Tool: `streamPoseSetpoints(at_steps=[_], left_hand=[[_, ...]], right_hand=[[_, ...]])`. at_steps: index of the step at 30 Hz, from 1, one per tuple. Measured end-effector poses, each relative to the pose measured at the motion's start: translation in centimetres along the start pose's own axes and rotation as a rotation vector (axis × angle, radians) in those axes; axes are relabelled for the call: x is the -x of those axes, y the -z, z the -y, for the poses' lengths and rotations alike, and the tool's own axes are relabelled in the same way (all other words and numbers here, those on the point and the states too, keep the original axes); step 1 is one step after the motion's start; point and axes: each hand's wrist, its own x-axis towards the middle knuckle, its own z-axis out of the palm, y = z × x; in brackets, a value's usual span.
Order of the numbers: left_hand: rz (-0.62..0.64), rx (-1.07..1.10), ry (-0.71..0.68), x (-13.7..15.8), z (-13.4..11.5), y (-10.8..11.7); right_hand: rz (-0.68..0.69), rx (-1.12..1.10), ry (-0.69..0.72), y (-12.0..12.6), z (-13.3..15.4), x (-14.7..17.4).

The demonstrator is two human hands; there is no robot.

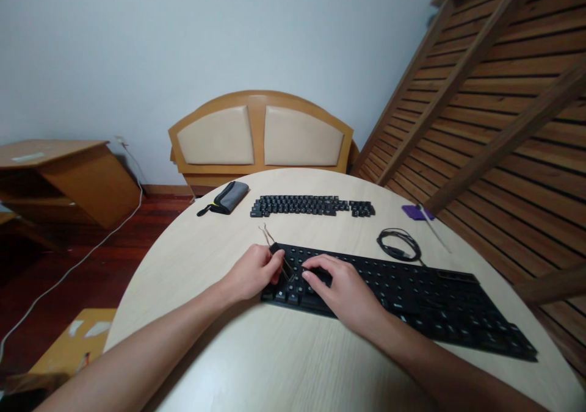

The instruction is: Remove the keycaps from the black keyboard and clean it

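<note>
1. Head view, hands: the keyboard lies on the table; over its left end, the left hand grasps a wire tool by its dark grip; the right hand, also over the keyboard, has thumb and forefinger drawn together; whether they pinch anything, I cannot tell.
2. Head view, handling: the step looks like work on single keys; the wires would best sit squarely about one key, with an even, straight lift; the right hand could steady the keyboard.
3. Head view, surroundings: loose keycaps lie in rows beyond the keyboard; a grey pouch rests past its far left corner; a coiled cable is just beyond its far edge; a purple item lies farther off.
4. Head view, obstacles: the hands crowd each other and hide keyboard positions beneath; a wide swing beyond it might scatter the rows.
</note>
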Motion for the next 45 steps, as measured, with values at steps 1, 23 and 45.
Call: streamPoseSetpoints(at_steps=[1, 23, 45], left_hand=[[0.005, -0.022, -0.012, 0.0, 0.0, 0.3], [0.167, -0.085, -0.259, -0.4, 1.4, 1.6], [0.209, -0.034, -0.241, -0.5, 1.5, 1.6]], right_hand=[[0.003, -0.007, -0.012, 0.2, 0.1, -0.4], [0.173, 0.655, -0.065, -4.2, -0.7, -15.5], [0.126, 0.691, -0.040, -6.6, -1.6, -16.9]])
